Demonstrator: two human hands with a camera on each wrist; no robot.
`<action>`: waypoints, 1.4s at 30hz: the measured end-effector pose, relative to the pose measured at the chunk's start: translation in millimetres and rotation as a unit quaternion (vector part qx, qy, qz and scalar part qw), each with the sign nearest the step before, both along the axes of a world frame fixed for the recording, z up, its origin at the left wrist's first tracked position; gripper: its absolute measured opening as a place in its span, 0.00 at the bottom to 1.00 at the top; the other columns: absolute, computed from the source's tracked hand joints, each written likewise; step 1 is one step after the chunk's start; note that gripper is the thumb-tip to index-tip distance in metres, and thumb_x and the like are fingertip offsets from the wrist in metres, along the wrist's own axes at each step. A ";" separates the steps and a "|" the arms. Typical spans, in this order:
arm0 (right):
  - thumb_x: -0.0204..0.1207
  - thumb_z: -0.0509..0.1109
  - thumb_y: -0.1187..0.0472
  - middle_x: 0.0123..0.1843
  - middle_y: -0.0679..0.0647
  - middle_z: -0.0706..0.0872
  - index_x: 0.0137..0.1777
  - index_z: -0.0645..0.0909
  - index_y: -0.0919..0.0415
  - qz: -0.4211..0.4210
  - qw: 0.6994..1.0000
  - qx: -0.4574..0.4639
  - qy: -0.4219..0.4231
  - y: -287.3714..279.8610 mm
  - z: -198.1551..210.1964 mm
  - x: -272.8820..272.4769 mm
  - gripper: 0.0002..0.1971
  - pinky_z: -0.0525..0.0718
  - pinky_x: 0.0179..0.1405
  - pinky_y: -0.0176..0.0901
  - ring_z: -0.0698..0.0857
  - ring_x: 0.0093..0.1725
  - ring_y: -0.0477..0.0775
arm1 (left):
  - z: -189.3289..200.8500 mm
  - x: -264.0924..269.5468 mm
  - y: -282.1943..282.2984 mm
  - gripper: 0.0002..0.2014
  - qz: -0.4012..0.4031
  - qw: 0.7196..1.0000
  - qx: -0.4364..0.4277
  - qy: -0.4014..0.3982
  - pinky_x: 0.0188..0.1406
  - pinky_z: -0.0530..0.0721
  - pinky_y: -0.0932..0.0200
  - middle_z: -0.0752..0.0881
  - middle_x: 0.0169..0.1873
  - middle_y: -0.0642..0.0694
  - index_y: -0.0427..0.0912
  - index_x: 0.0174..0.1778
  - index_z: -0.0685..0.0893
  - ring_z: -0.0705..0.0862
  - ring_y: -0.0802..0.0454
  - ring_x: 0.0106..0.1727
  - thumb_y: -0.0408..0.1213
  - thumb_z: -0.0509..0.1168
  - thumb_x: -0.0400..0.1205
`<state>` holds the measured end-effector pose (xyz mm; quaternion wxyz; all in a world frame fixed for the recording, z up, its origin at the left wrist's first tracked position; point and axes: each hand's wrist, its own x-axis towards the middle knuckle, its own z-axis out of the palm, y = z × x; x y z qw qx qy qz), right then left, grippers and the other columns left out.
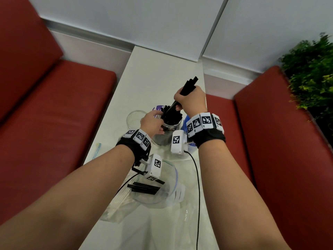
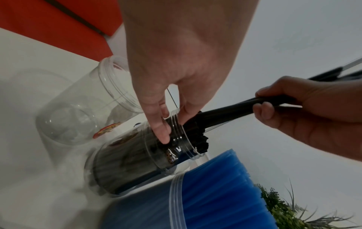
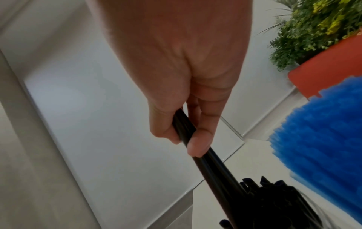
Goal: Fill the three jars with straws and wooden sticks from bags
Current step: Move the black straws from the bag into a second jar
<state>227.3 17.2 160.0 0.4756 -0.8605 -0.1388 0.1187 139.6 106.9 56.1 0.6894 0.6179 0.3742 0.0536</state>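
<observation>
- The head view is evenly and softly lit, with faint shadows on the pale surface (image 1: 158, 73) and a dull sheen on the white wall panels (image 1: 126, 20).
- Wide-angle distortion bends the red benches (image 1: 54, 105) and stretches the forearms at the lower edge.
- The plant (image 1: 311, 73) at the right edge is smeared and soft.
- In the left wrist view the left hand (image 2: 176, 62) is close and soft, the clear jar (image 2: 141, 155) carries small glare spots, and the blue straws (image 2: 205, 193) are blurred.
- The right wrist view is dimmer; the right hand (image 3: 182, 77) is shaded, the black straws (image 3: 215, 170) lose detail, and the blue straws there are motion-blurred.
</observation>
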 end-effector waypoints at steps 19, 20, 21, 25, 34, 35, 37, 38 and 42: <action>0.70 0.84 0.51 0.49 0.52 0.85 0.62 0.82 0.52 0.145 0.988 -0.046 0.024 7.2 -7.7 -2.0 0.23 0.83 0.40 0.40 0.87 0.42 0.49 | 1.9 6.2 8.3 0.22 -0.121 0.946 0.292 0.072 0.61 0.83 0.40 0.71 0.63 0.41 0.52 0.72 0.78 0.80 0.37 0.62 0.51 0.67 0.82; 0.71 0.83 0.48 0.50 0.53 0.86 0.61 0.82 0.50 0.141 0.990 -0.027 0.001 6.2 1.7 -2.2 0.21 0.82 0.38 0.39 0.87 0.42 0.49 | 2.8 6.9 8.1 0.21 -0.126 0.940 0.307 0.074 0.60 0.83 0.40 0.72 0.62 0.41 0.50 0.71 0.79 0.80 0.37 0.62 0.51 0.66 0.82; 0.74 0.81 0.46 0.50 0.53 0.87 0.59 0.84 0.49 0.138 0.990 -0.010 -0.023 6.1 11.1 -2.5 0.17 0.82 0.38 0.41 0.87 0.41 0.49 | 4.4 7.5 8.1 0.20 -0.131 0.935 0.321 0.075 0.59 0.83 0.40 0.72 0.62 0.41 0.49 0.69 0.79 0.80 0.37 0.61 0.51 0.66 0.82; 0.82 0.73 0.56 0.40 0.52 0.87 0.50 0.83 0.57 0.117 0.988 0.028 -0.097 5.1 36.5 -1.8 0.05 0.85 0.34 0.45 0.87 0.33 0.51 | 7.4 10.6 6.4 0.17 -0.138 0.930 0.335 0.066 0.60 0.82 0.41 0.74 0.60 0.42 0.50 0.65 0.82 0.81 0.39 0.59 0.51 0.66 0.82; 0.84 0.67 0.67 0.43 0.58 0.86 0.52 0.79 0.63 0.012 0.982 0.158 -0.106 5.2 26.0 -4.5 0.01 0.93 0.39 0.49 0.90 0.33 0.54 | 0.8 7.0 3.9 0.24 -0.121 0.940 0.315 0.055 0.64 0.80 0.41 0.77 0.63 0.39 0.42 0.71 0.76 0.80 0.40 0.62 0.40 0.71 0.80; 0.84 0.66 0.67 0.43 0.59 0.86 0.53 0.79 0.65 0.018 0.986 0.143 -0.088 5.9 18.5 -7.2 0.02 0.93 0.41 0.51 0.90 0.34 0.56 | 0.9 6.1 3.5 0.24 -0.110 0.944 0.306 0.050 0.62 0.81 0.41 0.78 0.62 0.40 0.42 0.70 0.76 0.81 0.41 0.61 0.39 0.72 0.79; 0.85 0.66 0.67 0.43 0.61 0.87 0.55 0.80 0.68 0.017 0.990 0.122 -0.067 5.9 6.5 -10.2 0.05 0.92 0.44 0.52 0.90 0.36 0.57 | 1.4 4.7 3.9 0.23 -0.095 0.951 0.290 0.043 0.59 0.83 0.40 0.80 0.60 0.42 0.41 0.68 0.76 0.82 0.42 0.60 0.37 0.74 0.78; 0.85 0.66 0.66 0.43 0.62 0.87 0.56 0.80 0.68 0.014 0.991 0.115 -0.064 5.7 3.8 -9.9 0.05 0.92 0.44 0.51 0.90 0.36 0.57 | 1.2 4.3 4.8 0.23 -0.092 0.952 0.288 0.043 0.59 0.83 0.41 0.80 0.60 0.43 0.41 0.67 0.76 0.82 0.43 0.60 0.37 0.74 0.78; 0.86 0.65 0.64 0.44 0.62 0.89 0.53 0.80 0.64 0.012 0.990 0.112 -0.078 4.2 5.7 -2.6 0.03 0.91 0.40 0.44 0.90 0.34 0.54 | -1.5 3.0 8.5 0.23 -0.084 0.959 0.267 0.046 0.61 0.82 0.45 0.83 0.59 0.43 0.40 0.66 0.76 0.82 0.44 0.60 0.38 0.75 0.77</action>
